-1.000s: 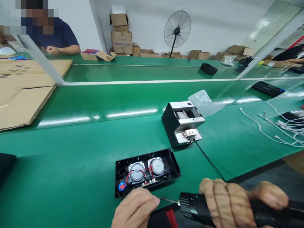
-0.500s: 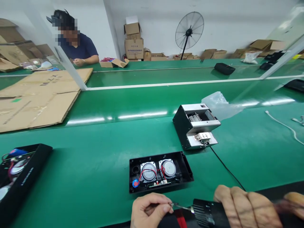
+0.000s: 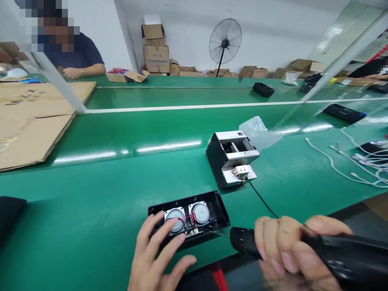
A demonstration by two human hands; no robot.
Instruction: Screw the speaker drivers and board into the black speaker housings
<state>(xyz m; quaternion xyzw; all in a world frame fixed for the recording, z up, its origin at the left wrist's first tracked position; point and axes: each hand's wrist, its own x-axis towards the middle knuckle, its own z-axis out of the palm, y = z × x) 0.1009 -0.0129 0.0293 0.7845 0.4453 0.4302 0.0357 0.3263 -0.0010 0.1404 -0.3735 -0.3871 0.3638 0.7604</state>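
Observation:
A black speaker housing lies open side up on the green bench in front of me, with two round speaker drivers, red wires and a small circuit board inside. My left hand reaches over its left part with fingers spread, the fingertips over the housing and the left driver. In my right hand is a black electric screwdriver, wrapped by the fingers. Its thin bit points left, with the tip at the right part of the circuit board. Whether a screw sits on the tip is too small to tell.
A silver and black screw feeder stands behind the housing, its black cable running toward my right hand. Clear plastic lies behind it. White cables lie at right, flattened cardboard at left. A person sits across the bench.
My left hand has left the screwdriver's bit, opened and moved onto the speaker housing. My right hand has brought the electric screwdriver up so its tip meets the housing. The view has swung right.

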